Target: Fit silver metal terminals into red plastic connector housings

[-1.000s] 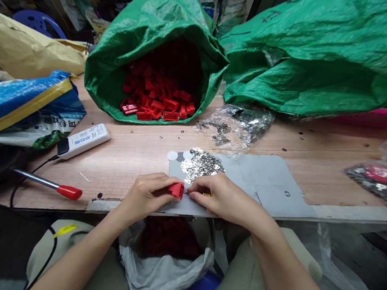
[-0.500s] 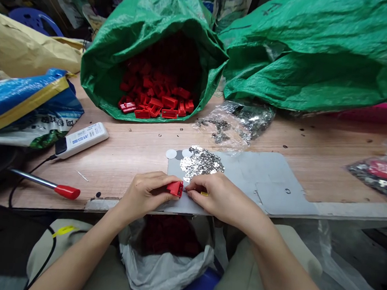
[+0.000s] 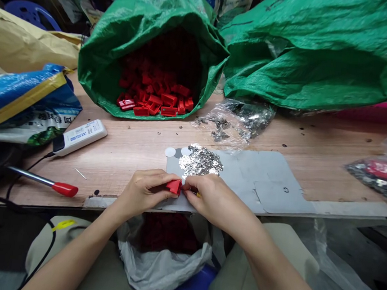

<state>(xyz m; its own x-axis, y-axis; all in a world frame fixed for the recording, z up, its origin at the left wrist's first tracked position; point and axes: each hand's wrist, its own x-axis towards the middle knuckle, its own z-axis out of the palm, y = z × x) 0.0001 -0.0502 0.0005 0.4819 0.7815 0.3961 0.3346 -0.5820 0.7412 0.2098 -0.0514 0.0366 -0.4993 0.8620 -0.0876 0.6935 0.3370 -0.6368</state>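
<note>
My left hand (image 3: 151, 187) pinches a small red plastic block (image 3: 174, 186) between thumb and fingers, above the grey mat's front edge. Fingertips of my right hand (image 3: 206, 192) are closed close against the block's right end. A bit of yellow (image 3: 198, 194) shows under the right fingers; the rest of what they hold is hidden, so its kind cannot be made out. Just beyond both hands, a pile of small shiny metal plates (image 3: 202, 160) lies on the grey mat (image 3: 241, 176).
A green sack (image 3: 97, 78) of red blocks gapes at the back, beside another green sack (image 3: 316, 61). Clear bags of metal parts (image 3: 246, 118) lie on the table. Left are a white device (image 3: 82, 137) and a red-handled lever (image 3: 64, 189). A white sack (image 3: 162, 268) hangs open below.
My right hand has moved slightly left, its fingertips now closer to the red block. The metal glint between them is no longer visible. The view has shifted a little.
</note>
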